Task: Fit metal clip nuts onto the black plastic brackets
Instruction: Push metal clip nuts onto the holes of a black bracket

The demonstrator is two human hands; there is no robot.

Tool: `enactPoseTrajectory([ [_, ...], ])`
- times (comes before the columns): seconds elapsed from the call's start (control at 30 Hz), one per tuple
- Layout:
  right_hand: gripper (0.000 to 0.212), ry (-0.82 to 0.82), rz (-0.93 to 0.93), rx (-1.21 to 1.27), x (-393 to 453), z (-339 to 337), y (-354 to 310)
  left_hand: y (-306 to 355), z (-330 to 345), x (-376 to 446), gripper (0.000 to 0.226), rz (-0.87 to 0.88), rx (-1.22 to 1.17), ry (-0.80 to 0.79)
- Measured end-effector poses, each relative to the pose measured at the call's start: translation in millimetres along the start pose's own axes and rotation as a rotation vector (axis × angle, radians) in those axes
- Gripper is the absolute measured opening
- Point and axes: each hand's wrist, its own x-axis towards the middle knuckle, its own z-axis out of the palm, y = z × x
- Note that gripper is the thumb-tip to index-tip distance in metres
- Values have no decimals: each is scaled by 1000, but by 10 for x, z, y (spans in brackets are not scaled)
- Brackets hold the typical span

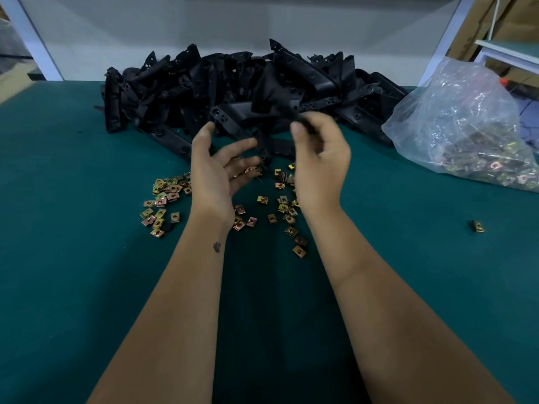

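Black plastic bracket point(233, 110), lifted off the heap along the tabletop's far edge, lies crosswise with its long axis left to right; the right hand point(319, 153) pinches its right end. The left hand point(217, 167), fingers spread and gripping nothing, sits just under its left end. Clip nuts point(163, 199) lie scattered on the tabletop point(73, 243) beneath both hands, nearer the left.

Green table point(73, 258) bears brackets point(233, 83), clip nuts point(163, 199), bag point(466, 126).

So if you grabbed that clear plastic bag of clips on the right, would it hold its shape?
Probably not. The bag is thin, crinkled film slumped on the table, so it would likely sag. The clip nuts heaped at its bottom suggest it is fairly heavy and would shift.
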Motion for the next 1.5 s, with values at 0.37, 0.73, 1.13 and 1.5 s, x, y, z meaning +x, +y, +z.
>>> enactPoseTrajectory([
  [0.37,18,-293,542,405,-67,99,-133,-65,71,-11,26,-34,132,-188],
  [0.73,23,-533,460,195,-112,130,-109,-34,16,34,22,-137,-178,-111],
  [1.13,8,-961,65,-750,17,-37,-24,45,-166,155,4,-125,-287,189],
  [1.5,18,-1032,63,-611,-89,74,-67,6,-132,171,7,-146,-192,150],
])
